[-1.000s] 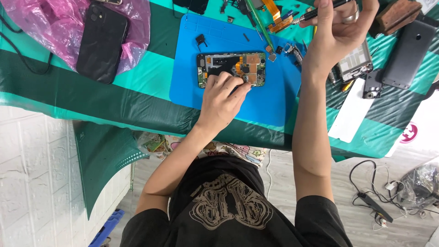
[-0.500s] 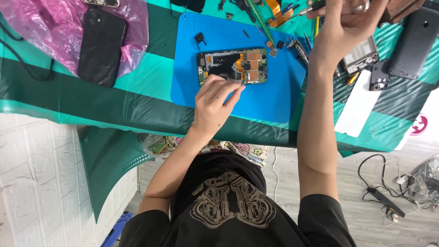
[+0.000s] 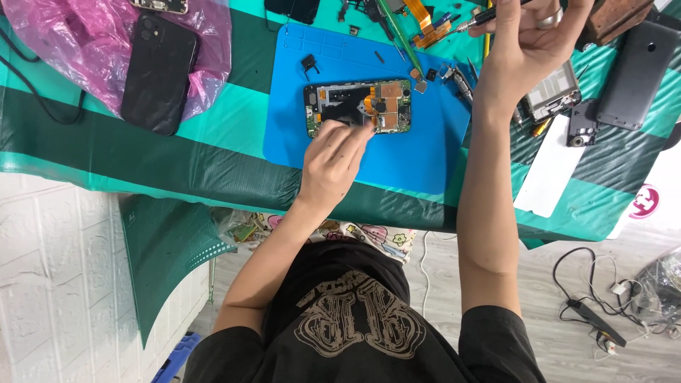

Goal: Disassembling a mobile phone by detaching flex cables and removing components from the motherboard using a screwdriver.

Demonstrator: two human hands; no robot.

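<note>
Blue rubber mat lies under the left hand, whose fingers are drawn together with their tips resting on the near edge of the opened phone; whether they pinch a small part I cannot tell. The phone sits face-open in the far half of the mat, circuit board and orange ribbon bare. The right hand is raised at the far right, closed around a thin screwdriver whose tip points left.

A slip of the left fingertips could snag the ribbon or drag the phone, since nothing clamps it. Small loose parts lie just beyond it on the mat and could be swept off by a careless wrist.

Room is tight on the far side, crowded with tools and cables. The near half of the mat offers open room. To the left, a black phone rests on pink plastic; right, a grey phone back and white strip crowd the desk.
</note>
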